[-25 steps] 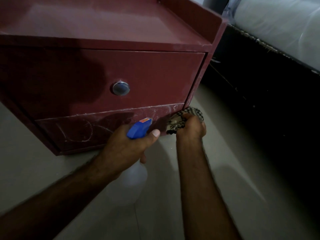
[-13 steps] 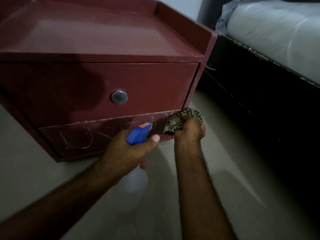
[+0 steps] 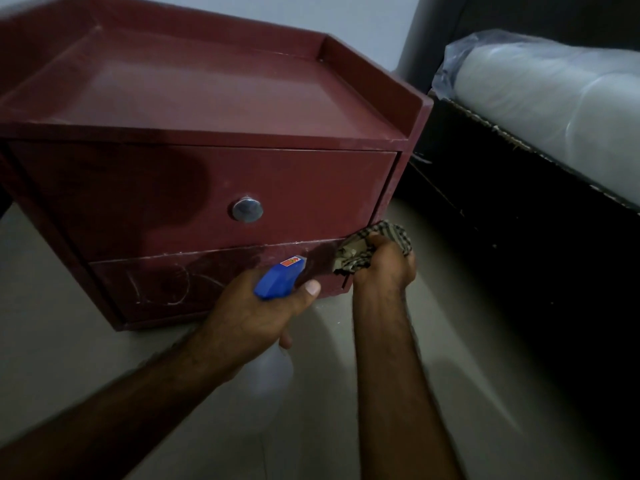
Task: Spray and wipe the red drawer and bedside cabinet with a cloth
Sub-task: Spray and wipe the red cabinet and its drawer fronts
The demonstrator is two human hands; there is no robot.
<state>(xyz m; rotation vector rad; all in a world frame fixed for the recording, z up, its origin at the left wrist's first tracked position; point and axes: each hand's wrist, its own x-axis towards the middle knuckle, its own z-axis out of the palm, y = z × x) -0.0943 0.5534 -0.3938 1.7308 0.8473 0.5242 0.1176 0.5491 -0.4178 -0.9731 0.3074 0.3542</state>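
- Right hand (image 3: pixel 382 268) curled tight round the bunched checked cloth (image 3: pixel 372 237), pressing it to the bedside cabinet (image 3: pixel 207 95) at the right end of its lower front panel (image 3: pixel 180 282), just under the red drawer (image 3: pixel 156 199).
- Left hand (image 3: pixel 249 317) wrapped round the spray bottle (image 3: pixel 280 278) at its neck, thumb beside the blue head.
- Handling, cloth — soft, light, limp; best held wadded so a firm pad meets the surface.
- Handling, bottle — light, probably slick plastic; best held at the neck.
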